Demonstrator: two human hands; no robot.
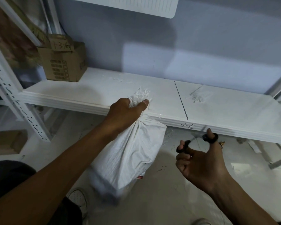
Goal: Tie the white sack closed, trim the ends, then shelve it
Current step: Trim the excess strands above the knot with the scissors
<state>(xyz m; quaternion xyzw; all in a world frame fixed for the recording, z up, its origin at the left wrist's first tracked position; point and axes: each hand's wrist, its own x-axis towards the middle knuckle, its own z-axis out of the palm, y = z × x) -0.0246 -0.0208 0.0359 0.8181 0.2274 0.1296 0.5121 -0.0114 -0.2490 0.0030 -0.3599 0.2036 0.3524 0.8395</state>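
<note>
Status: we judge the tie and trim are about done and shelving is left.

- Shelf (pixel 234 114), white, front edge marked "3-4": nothing of ours is on it yet. The sack hangs in front of and below its front edge.
- White woven sack (pixel 131 151): full and bulging, contents hidden. The neck is cinched tight under the fist, and the tie itself is mostly covered, so we can't confirm the knot.
- Cardboard box (pixel 63 62) at the shelf's far left: flaps up, inside not visible.
- Left hand (pixel 125 112): fingers and thumb wrapped round the sack neck, carrying it.
- Right hand (pixel 199 166): thumb through one scissor loop, fingers at the other, held off to the sack's right.
- Scissors (pixel 206 138): black handles spread wide, blades blurred, cutting nothing.
- Frayed ends (pixel 141 95): a short tuft above the fist; it looks trimmed.
- White offcuts (pixel 196 97) lie on the shelf's right panel.
</note>
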